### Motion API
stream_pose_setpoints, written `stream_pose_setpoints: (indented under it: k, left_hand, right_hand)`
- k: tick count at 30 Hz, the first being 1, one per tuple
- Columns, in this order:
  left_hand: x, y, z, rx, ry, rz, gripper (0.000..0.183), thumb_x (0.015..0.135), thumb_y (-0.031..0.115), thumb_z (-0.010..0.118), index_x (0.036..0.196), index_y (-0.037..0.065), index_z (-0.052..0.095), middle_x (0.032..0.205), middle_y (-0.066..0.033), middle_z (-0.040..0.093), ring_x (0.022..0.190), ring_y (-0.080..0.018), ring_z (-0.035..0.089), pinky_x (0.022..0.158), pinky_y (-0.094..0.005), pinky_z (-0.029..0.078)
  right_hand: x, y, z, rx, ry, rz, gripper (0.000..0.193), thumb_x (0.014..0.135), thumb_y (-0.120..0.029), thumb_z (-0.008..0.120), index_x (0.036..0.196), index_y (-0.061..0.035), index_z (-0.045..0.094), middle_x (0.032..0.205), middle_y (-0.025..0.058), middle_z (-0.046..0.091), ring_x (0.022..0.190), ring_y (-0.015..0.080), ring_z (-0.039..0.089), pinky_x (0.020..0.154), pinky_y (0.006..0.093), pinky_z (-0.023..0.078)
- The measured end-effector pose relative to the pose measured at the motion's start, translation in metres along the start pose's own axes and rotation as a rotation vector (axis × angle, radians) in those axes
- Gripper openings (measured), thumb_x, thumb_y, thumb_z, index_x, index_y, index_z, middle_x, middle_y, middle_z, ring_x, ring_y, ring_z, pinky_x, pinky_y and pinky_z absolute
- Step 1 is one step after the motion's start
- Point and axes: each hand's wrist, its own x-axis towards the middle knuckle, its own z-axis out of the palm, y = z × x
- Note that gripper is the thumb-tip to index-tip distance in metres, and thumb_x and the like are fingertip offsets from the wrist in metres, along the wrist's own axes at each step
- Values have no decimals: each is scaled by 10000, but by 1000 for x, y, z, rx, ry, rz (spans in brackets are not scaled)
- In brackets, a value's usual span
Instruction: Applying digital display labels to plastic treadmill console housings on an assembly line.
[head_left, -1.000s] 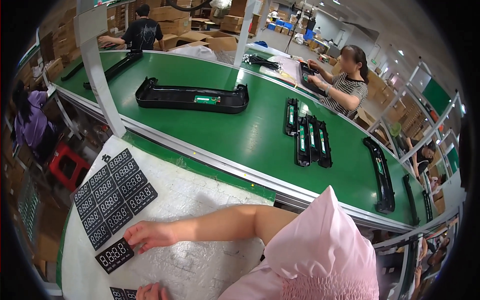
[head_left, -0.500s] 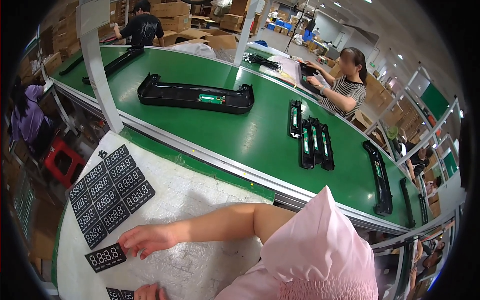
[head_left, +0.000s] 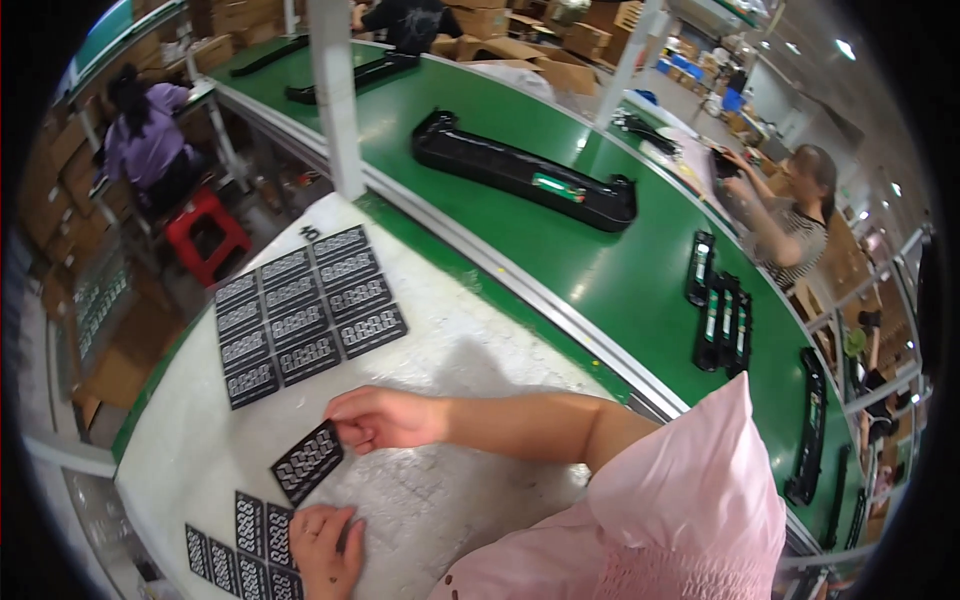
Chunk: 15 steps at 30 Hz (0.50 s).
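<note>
My right hand (head_left: pixel 385 420) pinches the corner of a black display panel (head_left: pixel 308 462) printed with white digit segments, tilted above the white padded tabletop (head_left: pixel 440 520). Lower down, my left hand (head_left: pixel 325 548) rests at the edge of a smaller group of similar panels (head_left: pixel 222 568), fingers loosely bent and thumb apart; it partly covers them. A larger block of the same panels (head_left: pixel 300 318) lies side by side in rows beyond my right hand, with a small black piece (head_left: pixel 309 233) at its far edge.
A green conveyor belt (head_left: pixel 520 270) with a metal rail runs beyond the tabletop, carrying a long black housing (head_left: pixel 525 180) and narrow black parts with green boards (head_left: pixel 722 322). A white post (head_left: pixel 335 110) stands at its edge. A co-worker (head_left: pixel 795 215) sits across; a red stool (head_left: pixel 205 235) stands left.
The view has turned, so the scene sits further right. My right hand has brought the held panel away from the large block, closer to the smaller group. More of my left hand shows.
</note>
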Motion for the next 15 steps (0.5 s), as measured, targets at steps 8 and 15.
stream_pose_setpoints:
  k: [8, 15]
  left_hand:
    - [-1, -7, 4, -20, 48, -3, 213, 673, 105, 756, 876, 80, 699, 793, -51, 597, 810, -259, 583, 742, -364, 453]
    - [-1, -5, 2, -70, 54, -44, 197, 670, 57, 742, 860, 53, 691, 802, -86, 623, 826, -273, 579, 743, -355, 467]
  right_hand:
    - [-3, -7, -6, 40, -45, 24, 173, 972, -239, 462, 1057, -135, 572, 618, -22, 341, 581, 90, 303, 551, 248, 270]
    - [2, -6, -5, 2, -42, 18, 117, 962, -233, 471, 940, -130, 523, 630, -24, 341, 582, 88, 303, 563, 244, 274]
